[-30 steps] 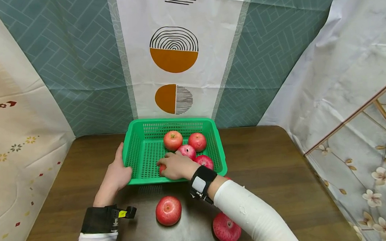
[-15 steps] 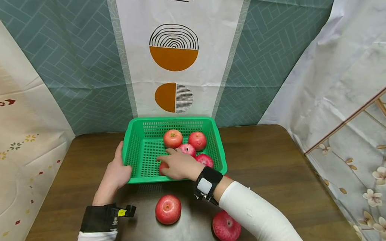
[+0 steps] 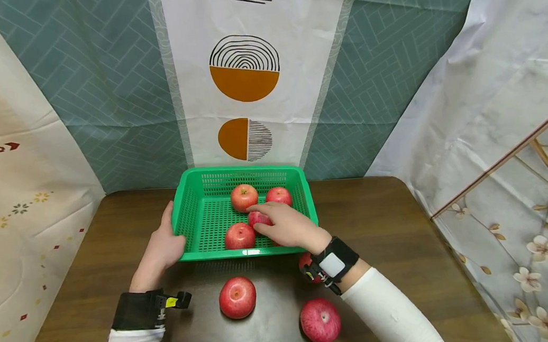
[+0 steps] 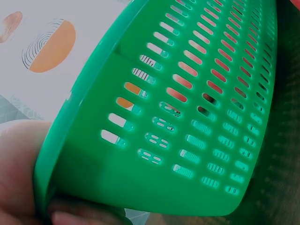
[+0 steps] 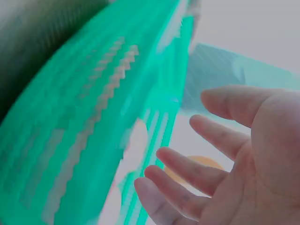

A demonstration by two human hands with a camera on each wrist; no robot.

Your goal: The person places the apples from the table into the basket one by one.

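Observation:
A green plastic basket (image 3: 250,168) stands at the back of the table. My left hand (image 3: 162,246) grips its left rim, and in the left wrist view the hand (image 4: 21,171) is curled round the edge. My right hand (image 3: 289,225) is over the basket's right front part, its fingers spread and holding nothing in the right wrist view. Inside are several red apples: a front one (image 3: 240,236), a back one (image 3: 244,197), one at the back right (image 3: 278,194), and a middle one (image 3: 259,218) partly covered by my right hand. Another apple seen earlier is hidden beneath that hand.
On the table in front of the basket lie a red apple (image 3: 237,297), a darker red one (image 3: 320,321), and one (image 3: 306,264) partly behind my right wrist. A patterned cloth (image 3: 239,14) hangs behind the wooden table (image 3: 363,212).
My right hand has let go of the front apple, lifted and moved right, uncovering it in the basket. The left hand keeps its hold on the rim.

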